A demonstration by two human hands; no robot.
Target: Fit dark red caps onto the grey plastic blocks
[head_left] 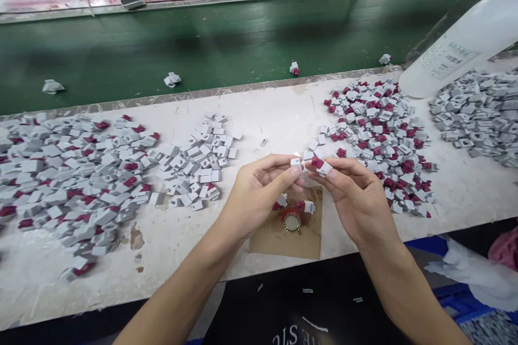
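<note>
My left hand (263, 188) pinches a small light-grey block (295, 162) between thumb and fingers. Close beside it, my right hand (356, 188) has its fingertips closed on a grey-and-dark-red piece (320, 166). Both hands are above a brown cardboard square (287, 242). On the cardboard sits a round cap with a serrated rim (291, 221), pale inside, and a grey-and-red piece (306, 206) lies just above it. Another such piece is partly hidden behind my left hand.
Grey and red pieces (372, 129) are heaped right of centre, with grey blocks (481, 113) farther right. More piles (89, 172) (198, 161) cover the left. A white bottle (457, 48) leans at the back right. Behind the table runs a green belt (234, 38) with several pieces.
</note>
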